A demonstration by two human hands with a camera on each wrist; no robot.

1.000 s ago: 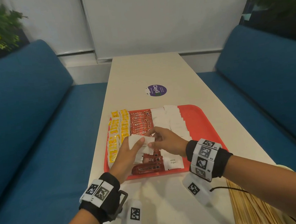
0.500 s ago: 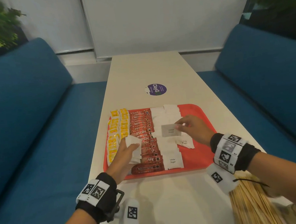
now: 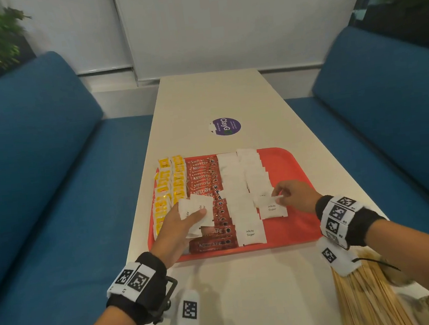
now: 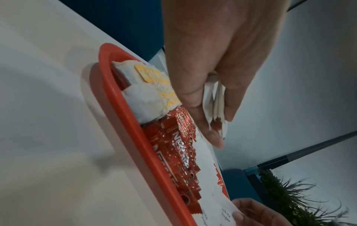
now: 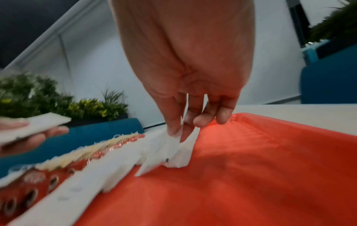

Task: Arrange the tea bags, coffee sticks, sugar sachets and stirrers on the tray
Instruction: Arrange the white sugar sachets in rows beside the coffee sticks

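Both forearms were bare, each wrist wrapped in a black band (image 3: 141, 287) carrying white blocks printed with black square markers (image 3: 340, 211). A white marker-tagged pod (image 3: 188, 310) with a thin black cable hung beneath each wrist.

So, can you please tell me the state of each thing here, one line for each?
Left hand: holds a small stack of sugar sachets above the tray.
Right hand: pinches one sugar sachet, its lower edge touching the tray.
Red tray: flat on the table, right part bare.
Tea bags: laid in rows at the tray's left.
Coffee sticks: laid in a column.
Stirrers: piled on the table, off the tray.
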